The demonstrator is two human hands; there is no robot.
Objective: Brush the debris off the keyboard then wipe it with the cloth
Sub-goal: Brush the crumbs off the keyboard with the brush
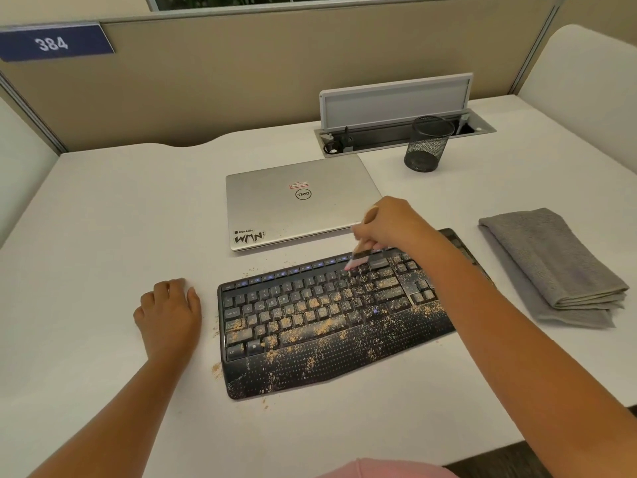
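**Two hands, one dirty keyboard: brushing under way**

Item 1. Keyboard (327,319): black, lying at a slant on the white bench (103,219), just in front of the person. Tan crumbs (310,305) cover the middle keys and the palm rest; a few lie on the bench beside its left and far edges. Judged: most of the brushing is still to do.

Item 2. Brush (360,257): small, wooden handle, pale bristles touching the upper key rows right of centre. Tilted, handle away from the person, likely so the bristles reach between keys.

Item 3. Right hand (389,225): its grip is closed round the brush handle, fingers pinching low near the bristles, probably for fine control.

Item 4. Left hand (170,307): lies on the bench just left of the keyboard, not touching it, fingers loosely curled, holding nothing; seemingly idle, close enough to steady the keyboard.

Item 5. Cloth (551,263): grey, folded, on the bench right of the keyboard, untouched; kept within reach for the wiping step.

Item 6. Laptop (296,205): silver, closed, behind the keyboard.

Item 7. Pen cup (427,146): black mesh, farther back, near the cable tray (396,132).
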